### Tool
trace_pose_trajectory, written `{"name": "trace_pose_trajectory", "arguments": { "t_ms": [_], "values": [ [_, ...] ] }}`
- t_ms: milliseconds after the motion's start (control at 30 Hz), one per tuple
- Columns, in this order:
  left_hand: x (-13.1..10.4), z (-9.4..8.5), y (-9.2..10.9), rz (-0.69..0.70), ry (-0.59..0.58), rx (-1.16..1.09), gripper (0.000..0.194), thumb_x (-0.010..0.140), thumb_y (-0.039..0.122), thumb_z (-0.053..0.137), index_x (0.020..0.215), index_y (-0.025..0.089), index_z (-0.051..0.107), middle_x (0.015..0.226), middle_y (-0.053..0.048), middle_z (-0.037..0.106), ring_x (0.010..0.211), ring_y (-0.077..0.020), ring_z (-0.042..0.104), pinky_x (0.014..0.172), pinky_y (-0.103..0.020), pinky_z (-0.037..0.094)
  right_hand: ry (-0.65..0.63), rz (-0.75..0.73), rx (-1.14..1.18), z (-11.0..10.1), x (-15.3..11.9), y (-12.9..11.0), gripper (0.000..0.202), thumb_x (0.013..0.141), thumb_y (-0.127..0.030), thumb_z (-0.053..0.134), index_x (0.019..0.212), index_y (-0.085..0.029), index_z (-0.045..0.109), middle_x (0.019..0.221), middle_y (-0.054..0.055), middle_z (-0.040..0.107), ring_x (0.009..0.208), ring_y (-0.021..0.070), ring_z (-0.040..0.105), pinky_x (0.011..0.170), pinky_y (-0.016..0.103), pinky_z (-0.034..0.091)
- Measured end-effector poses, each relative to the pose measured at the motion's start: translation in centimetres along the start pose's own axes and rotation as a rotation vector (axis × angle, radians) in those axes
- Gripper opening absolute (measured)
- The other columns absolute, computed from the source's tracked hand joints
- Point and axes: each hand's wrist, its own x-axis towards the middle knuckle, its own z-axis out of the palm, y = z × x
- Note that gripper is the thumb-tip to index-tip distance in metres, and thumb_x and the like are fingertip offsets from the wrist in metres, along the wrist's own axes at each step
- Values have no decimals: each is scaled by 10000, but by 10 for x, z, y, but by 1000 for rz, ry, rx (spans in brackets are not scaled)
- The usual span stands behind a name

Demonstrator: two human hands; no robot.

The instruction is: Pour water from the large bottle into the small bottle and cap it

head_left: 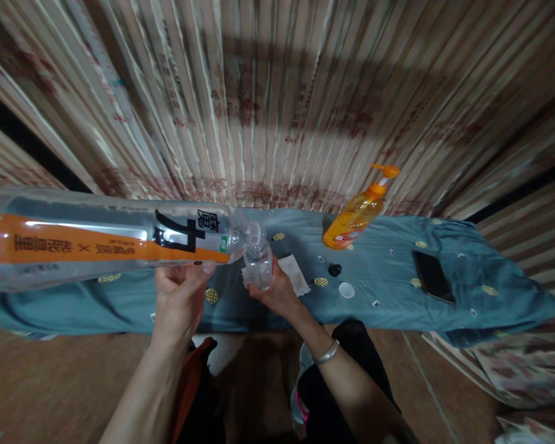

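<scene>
My left hand (180,296) is closed around a large clear plastic bottle (87,237) with an orange and black label. The bottle lies nearly level in the air, its neck pointing right. Its mouth meets the top of a small clear bottle (259,268), which my right hand (275,290) grips upright. Clear liquid seems to sit in the small bottle. Partly behind my right hand, a white cloth or tissue (295,274) lies on the table. A small black cap-like piece (335,270) and a white round lid (346,290) rest to the right of it.
An orange pump bottle (354,216) stands towards the back right of the table. Farther right lies a dark phone (433,276). A blue-green patterned cloth (383,308) covers the narrow table. Pleated curtains (277,111) hang close behind.
</scene>
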Motion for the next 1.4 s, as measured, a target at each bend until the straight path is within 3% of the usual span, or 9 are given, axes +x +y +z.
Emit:
{"name": "trace_pose_trajectory", "arguments": {
  "t_ms": [200,500,867,967,1133,1400],
  "values": [
    [0,1,2,0,-1,-5,648,441,367,1112,1012,253,827,914,-76,872,1094,-394,847,1116,-557,632,14,-18,10,0,0,0,832,757,-265,838,1547,-162,598,1362,186,797,1220,403,798,1103,634,677],
    [0,-5,-1,9,-25,21,470,501,393,1103,802,254,769,740,-44,817,1003,-374,854,1114,-556,631,14,-35,7,-1,0,-1,769,766,-282,829,1499,-163,627,1291,157,814,1148,379,813,1040,590,707],
    [2,-8,-4,14,-21,47,584,492,404,1096,971,263,794,833,-29,836,907,-323,842,999,-486,673,12,-39,0,0,0,3,839,780,-284,841,1570,-152,591,1371,190,796,1226,408,795,1101,657,679],
    [1,-6,-3,28,-35,30,491,513,389,1088,866,257,773,843,-51,840,906,-326,838,1023,-513,668,9,-29,-12,0,0,4,866,781,-299,859,1594,-187,583,1385,172,795,1245,411,793,1109,662,675],
    [0,-6,-2,24,-32,16,434,510,318,1088,699,257,702,690,-5,751,1004,-351,839,1105,-540,637,12,-18,-10,0,0,6,897,762,-311,875,1597,-182,574,1398,175,790,1236,415,799,1108,665,675],
    [0,-8,-4,16,-52,1,482,524,384,1103,854,258,776,864,-50,855,1031,-341,852,1108,-530,638,19,-1,10,2,-1,7,870,750,-304,863,1559,-165,576,1390,186,788,1263,407,793,1122,637,669]
  ]
}}
